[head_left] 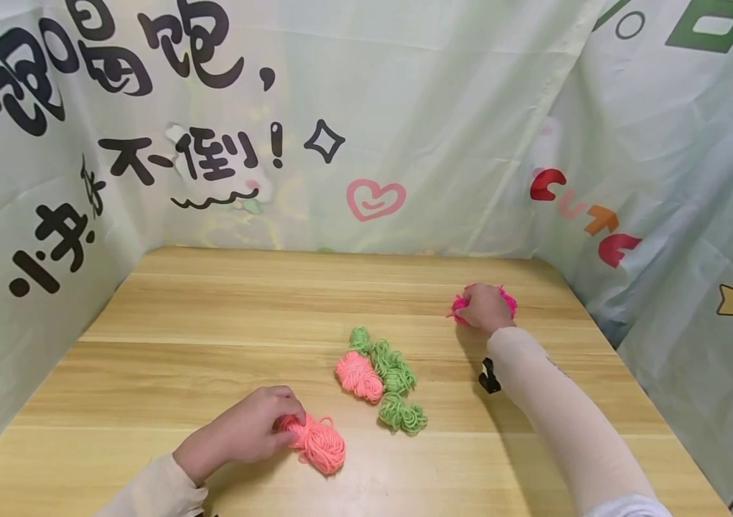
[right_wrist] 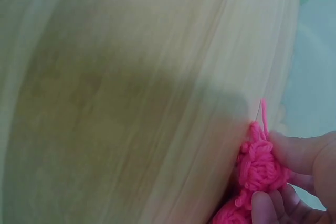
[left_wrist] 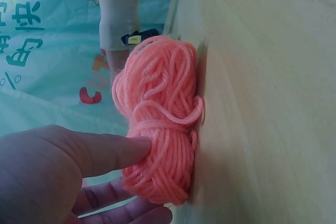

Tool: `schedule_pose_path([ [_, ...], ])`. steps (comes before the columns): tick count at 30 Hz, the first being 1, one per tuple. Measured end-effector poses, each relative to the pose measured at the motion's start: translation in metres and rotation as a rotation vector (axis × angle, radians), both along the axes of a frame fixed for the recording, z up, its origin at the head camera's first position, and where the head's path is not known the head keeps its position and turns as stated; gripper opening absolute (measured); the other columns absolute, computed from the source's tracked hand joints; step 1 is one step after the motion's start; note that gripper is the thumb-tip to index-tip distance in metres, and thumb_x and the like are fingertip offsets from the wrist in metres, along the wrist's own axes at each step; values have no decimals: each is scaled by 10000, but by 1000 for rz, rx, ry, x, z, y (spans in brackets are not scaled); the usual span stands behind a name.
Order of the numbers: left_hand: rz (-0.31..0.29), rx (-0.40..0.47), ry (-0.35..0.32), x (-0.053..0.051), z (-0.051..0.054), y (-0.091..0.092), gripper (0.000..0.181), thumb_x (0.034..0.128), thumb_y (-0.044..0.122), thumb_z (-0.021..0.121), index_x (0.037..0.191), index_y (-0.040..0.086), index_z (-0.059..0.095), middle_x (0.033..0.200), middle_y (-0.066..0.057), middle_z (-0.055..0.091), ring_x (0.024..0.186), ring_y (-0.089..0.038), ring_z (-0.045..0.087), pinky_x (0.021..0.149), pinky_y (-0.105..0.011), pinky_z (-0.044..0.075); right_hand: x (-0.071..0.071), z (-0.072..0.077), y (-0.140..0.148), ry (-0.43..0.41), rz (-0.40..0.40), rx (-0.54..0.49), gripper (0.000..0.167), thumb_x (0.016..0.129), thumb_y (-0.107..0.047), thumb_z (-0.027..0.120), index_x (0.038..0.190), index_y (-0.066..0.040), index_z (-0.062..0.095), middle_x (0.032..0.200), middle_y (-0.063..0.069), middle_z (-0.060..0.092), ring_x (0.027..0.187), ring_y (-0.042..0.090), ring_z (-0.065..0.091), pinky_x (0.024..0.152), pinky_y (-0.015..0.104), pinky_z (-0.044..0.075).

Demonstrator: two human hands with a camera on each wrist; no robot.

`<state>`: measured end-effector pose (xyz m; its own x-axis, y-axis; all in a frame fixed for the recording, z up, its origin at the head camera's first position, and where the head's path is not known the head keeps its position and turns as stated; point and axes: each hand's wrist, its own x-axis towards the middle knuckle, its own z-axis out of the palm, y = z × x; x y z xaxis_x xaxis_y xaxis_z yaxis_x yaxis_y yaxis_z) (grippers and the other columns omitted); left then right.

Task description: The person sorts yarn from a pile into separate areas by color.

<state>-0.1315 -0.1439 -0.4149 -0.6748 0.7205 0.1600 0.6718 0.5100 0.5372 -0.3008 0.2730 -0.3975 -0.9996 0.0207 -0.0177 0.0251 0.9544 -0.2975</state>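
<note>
At the front of the table, my left hand [head_left: 246,429] pinches one end of a coral-pink yarn skein [head_left: 324,445]. In the left wrist view the thumb presses on that yarn skein [left_wrist: 163,93] near its tied middle, with fingers on the other side. Farther back on the right, my right hand [head_left: 487,307] grips hot-pink yarn [head_left: 507,298]; part of it is hidden under the hand. The right wrist view shows thumb and fingers around this hot-pink yarn [right_wrist: 260,166], which has a loose strand sticking up.
Between the hands lies another coral-pink skein [head_left: 358,377] against several green yarn bundles [head_left: 395,368]. The wooden table [head_left: 243,301] is bordered by printed cloth curtains [head_left: 444,143] at the back and sides. A black device [head_left: 489,375] sits at the right wrist.
</note>
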Motion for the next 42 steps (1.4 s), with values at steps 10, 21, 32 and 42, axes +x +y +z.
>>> schedule_pose_path([
  [10,8,0,4,0,0,1,126,802,55,755,873,144,703,886,111,608,784,-28,517,679,-228,491,1,3,10,26,-36,-33,121,846,-108,707,744,-58,664,733,70,612,651,232,489,574,333,422],
  [21,20,-10,-1,0,0,1,129,810,64,749,894,147,697,891,111,598,777,-32,508,661,-213,474,1,1,14,52,-32,-55,93,849,-104,679,877,-16,675,927,146,654,750,268,553,693,399,490],
  [32,42,-11,4,0,0,2,126,821,85,752,900,158,688,872,118,558,751,-36,489,632,-199,451,7,14,13,37,-42,-126,293,936,-266,558,1041,5,592,1015,167,614,894,315,566,777,444,487],
  [42,40,-39,-3,0,2,3,118,831,119,754,923,163,695,904,122,573,791,-38,502,664,-220,465,15,25,3,-137,16,-504,453,1011,-285,508,1292,70,518,1202,258,564,1049,352,575,886,454,499],
])
